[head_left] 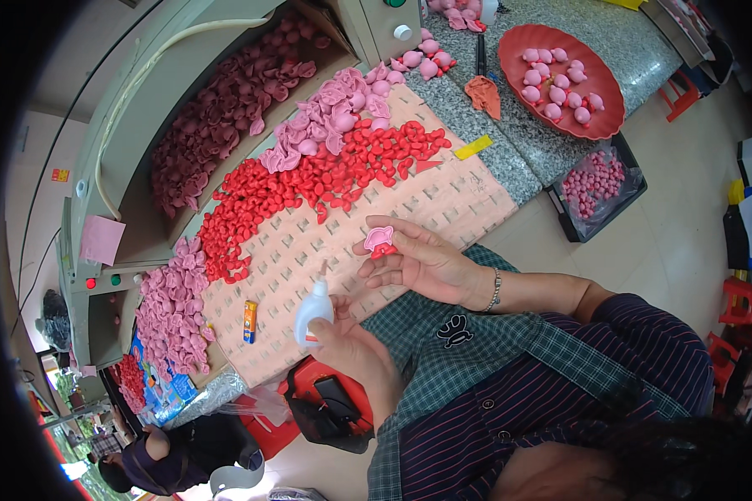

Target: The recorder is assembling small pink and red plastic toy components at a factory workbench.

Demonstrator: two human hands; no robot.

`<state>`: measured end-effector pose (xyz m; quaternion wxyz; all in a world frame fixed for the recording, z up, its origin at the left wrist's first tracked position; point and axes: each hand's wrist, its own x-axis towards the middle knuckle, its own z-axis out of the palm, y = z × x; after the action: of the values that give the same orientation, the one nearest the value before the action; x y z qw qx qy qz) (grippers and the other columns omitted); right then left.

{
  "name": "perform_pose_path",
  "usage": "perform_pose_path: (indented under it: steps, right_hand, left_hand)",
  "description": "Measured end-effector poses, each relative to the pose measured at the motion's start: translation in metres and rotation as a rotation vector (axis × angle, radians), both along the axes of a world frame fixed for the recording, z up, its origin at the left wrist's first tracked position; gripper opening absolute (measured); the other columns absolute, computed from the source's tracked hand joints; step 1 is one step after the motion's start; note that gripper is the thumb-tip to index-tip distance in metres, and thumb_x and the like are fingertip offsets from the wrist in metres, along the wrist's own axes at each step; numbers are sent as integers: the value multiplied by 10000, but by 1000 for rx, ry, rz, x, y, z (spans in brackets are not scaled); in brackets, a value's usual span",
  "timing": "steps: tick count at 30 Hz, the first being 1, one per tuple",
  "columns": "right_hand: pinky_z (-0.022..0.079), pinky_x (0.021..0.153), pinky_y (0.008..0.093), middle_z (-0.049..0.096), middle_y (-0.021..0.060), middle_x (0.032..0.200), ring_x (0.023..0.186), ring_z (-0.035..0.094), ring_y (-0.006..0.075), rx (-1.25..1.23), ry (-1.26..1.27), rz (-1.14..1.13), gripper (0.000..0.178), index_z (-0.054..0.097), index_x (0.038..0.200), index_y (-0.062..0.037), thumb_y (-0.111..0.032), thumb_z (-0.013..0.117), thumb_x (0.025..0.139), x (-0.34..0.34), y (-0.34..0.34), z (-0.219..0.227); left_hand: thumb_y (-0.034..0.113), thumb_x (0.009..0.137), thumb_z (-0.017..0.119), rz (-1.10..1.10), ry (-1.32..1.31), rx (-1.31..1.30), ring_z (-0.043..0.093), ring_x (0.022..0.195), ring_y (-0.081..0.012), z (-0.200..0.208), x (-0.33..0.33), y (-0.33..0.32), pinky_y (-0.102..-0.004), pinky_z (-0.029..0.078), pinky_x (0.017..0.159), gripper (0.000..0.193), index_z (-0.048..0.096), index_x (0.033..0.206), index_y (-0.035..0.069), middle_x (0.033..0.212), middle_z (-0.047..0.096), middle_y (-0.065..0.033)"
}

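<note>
My left hand (338, 338) is wrapped round a small translucent white squeeze bottle (313, 313), held upright with its narrow tip pointing up. Opposite it, my right hand (426, 263), palm turned up, pinches a small pink piece (379, 239) with a raised rim and a red part at its lower edge. The bottle tip and the piece are apart. Both hands are over the near edge of a peach-coloured mat (309, 259). Beyond them spreads a band of small red pieces (309, 179), with hollow pink shells (334, 108) heaped behind.
A grey machine (125, 150) with an opening full of pink shells stands behind the mat. More pink shells (171, 309) lie left, near an orange-and-blue tube (250, 321). At right are a red bowl (518, 50) of pink pieces and a black crate (631, 200). Another person (159, 455) is lower left.
</note>
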<state>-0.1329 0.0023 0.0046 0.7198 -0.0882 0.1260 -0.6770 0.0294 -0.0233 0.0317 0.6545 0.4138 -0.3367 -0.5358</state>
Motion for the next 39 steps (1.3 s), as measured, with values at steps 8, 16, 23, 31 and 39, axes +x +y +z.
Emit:
perform_pose_path:
  steps: [8,16,23,31,39]
  right_hand:
    - [511,981,484,548,239,1345,1110,642,322,3,34,39,490,340,1489,-87,-224,478,1039,-4,3,-2]
    - [534,948,479,565,260,1315,1078,658,336,-9,71,60,503,343,1480,-72,-245,494,1033,-5,4,2]
    - [546,911,443,582,244,1293,1058,663,333,49,109,57,491,356,1470,-79,-268,489,1036,-6,0,1]
    - [550,889,416,588,248,1278,1047,664,326,37,88,50,458,379,1450,-64,-246,477,1041,-10,4,1]
    - [550,901,409,581,263,1278,1056,664,326,17,114,35,461,380,1446,-38,-231,481,1040,-8,2,-2]
  left_hand:
    - [-70,847,686,-83,-232,7,638,1025,-186,-6,6,-29,-302,518,901,443,486,1238,-17,1159,642,-195]
    - [-21,879,675,-169,-392,-154,624,1060,-203,-15,-13,-62,-317,499,927,364,456,1168,3,1186,637,-208]
    - [25,839,709,-229,-683,-232,585,1139,-248,-12,-3,-60,-339,468,959,516,477,1297,-30,1301,559,-189]
    - [52,908,627,180,-1046,-193,566,1149,-216,3,109,-104,-341,471,921,402,549,1300,4,1254,607,-116]
    - [15,860,622,222,-1860,-693,551,1170,-364,34,162,-227,-425,459,998,417,617,1269,95,1336,570,-148]
